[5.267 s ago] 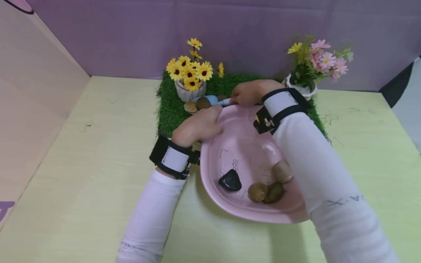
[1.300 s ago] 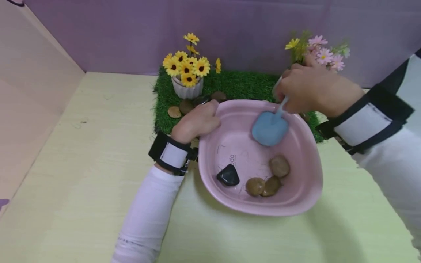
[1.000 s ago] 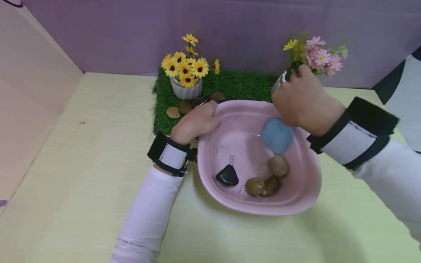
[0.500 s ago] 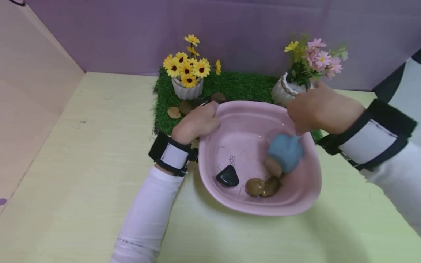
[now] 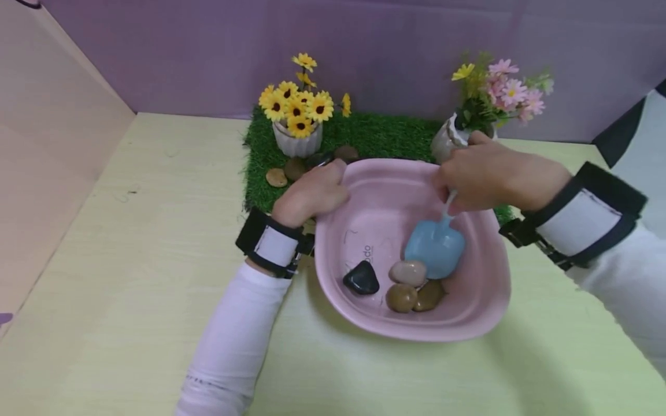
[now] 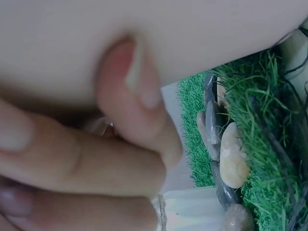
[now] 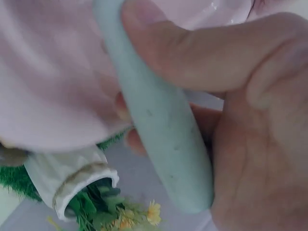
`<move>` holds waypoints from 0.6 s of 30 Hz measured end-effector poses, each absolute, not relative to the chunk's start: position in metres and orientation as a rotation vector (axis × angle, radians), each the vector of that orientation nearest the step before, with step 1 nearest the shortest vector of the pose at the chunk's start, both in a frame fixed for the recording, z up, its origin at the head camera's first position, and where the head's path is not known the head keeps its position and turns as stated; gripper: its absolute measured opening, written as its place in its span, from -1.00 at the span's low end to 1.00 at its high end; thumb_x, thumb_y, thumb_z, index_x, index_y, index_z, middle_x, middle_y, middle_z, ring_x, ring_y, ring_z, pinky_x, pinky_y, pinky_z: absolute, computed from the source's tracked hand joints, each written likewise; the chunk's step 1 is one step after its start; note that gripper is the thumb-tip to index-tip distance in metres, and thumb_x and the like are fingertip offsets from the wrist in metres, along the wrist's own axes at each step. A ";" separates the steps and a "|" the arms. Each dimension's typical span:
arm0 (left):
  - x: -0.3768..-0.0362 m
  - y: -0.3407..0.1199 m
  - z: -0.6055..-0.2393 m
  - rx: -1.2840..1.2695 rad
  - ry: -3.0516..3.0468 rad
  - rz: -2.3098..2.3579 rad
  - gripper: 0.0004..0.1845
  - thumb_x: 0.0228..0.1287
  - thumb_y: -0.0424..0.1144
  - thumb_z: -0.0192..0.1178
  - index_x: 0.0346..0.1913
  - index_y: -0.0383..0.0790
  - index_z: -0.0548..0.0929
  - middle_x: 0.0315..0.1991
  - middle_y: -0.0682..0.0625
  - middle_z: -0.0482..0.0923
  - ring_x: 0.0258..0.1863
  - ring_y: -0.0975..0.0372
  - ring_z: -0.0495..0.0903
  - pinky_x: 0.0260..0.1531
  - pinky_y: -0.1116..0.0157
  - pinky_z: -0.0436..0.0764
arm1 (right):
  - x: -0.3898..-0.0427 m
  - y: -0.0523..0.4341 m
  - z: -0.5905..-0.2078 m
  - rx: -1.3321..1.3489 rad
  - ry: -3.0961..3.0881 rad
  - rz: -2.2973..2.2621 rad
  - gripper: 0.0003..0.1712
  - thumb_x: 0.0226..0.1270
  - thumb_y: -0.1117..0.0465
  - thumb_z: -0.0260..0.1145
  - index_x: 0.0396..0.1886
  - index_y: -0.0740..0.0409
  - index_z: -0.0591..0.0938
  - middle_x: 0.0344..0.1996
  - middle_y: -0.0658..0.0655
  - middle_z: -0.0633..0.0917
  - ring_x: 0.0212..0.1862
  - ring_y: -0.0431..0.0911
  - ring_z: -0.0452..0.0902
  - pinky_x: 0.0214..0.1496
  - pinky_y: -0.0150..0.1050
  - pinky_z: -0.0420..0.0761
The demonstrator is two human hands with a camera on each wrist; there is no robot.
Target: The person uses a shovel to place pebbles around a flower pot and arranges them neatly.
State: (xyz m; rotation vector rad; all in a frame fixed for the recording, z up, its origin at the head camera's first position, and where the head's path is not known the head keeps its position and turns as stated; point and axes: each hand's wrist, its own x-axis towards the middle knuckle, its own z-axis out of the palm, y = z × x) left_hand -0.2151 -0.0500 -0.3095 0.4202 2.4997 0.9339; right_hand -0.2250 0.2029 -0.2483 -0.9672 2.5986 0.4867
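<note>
A pink basin (image 5: pixel 382 222) is in the middle of the head view. My left hand (image 5: pixel 311 196) grips its upper left rim; in the left wrist view the thumb and fingers (image 6: pixel 86 161) close over that edge. Inside the basin, my right hand (image 5: pixel 491 176) holds a small blue shovel (image 5: pixel 437 249) by its handle (image 7: pixel 159 115). The blade stands blade-down against a pale pinkish pebble (image 5: pixel 407 273). Below that pebble lie a round brown pebble (image 5: pixel 401 298) and a darker brown one (image 5: pixel 429 296). A black stone (image 5: pixel 361 278) sits apart at the left.
Behind the basin spreads an artificial grass mat (image 5: pixel 374 134) with several pebbles (image 5: pixel 295 169). On the left stands a pot of yellow flowers (image 5: pixel 298 138). A white pot (image 5: pixel 445 141) with pink flowers (image 5: pixel 507 92) is just behind my right hand. A purple backdrop (image 5: pixel 385 58) closes off the back.
My right hand has picked the blue shovel up from the grass and brought its blade into the basin. The pale pebble has shifted left. My left hand keeps hold of the rim.
</note>
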 end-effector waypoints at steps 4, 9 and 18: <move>-0.216 -0.049 -0.310 0.428 2.499 0.934 -0.73 0.47 -0.28 -0.13 0.13 -0.25 0.38 -0.23 -0.17 0.50 -0.45 0.12 0.62 -0.49 0.30 0.59 | -0.225 0.196 -0.254 -1.054 2.618 0.408 -0.80 -0.08 0.09 0.55 -0.48 -0.21 0.66 -0.28 -0.06 0.68 -0.09 0.02 0.54 0.12 0.16 0.28; -0.217 -0.049 -0.310 0.441 2.493 0.946 -0.67 0.44 -0.30 -0.09 0.20 -0.29 0.35 -0.17 -0.17 0.51 -0.41 0.11 0.65 -0.48 0.29 0.64 | -0.223 0.191 -0.257 -1.081 2.625 0.376 -0.81 -0.05 0.15 0.55 -0.46 -0.17 0.67 -0.30 -0.05 0.65 -0.15 -0.01 0.47 0.13 0.10 0.29; -0.217 -0.049 -0.309 0.437 2.498 0.915 -0.66 0.47 -0.27 -0.08 0.22 -0.29 0.33 -0.19 -0.17 0.49 -0.41 0.11 0.62 -0.46 0.30 0.61 | -0.218 0.194 -0.260 -1.088 2.648 0.369 -0.81 -0.08 0.18 0.48 -0.49 -0.19 0.64 -0.35 -0.04 0.63 -0.17 0.01 0.44 0.14 0.20 0.26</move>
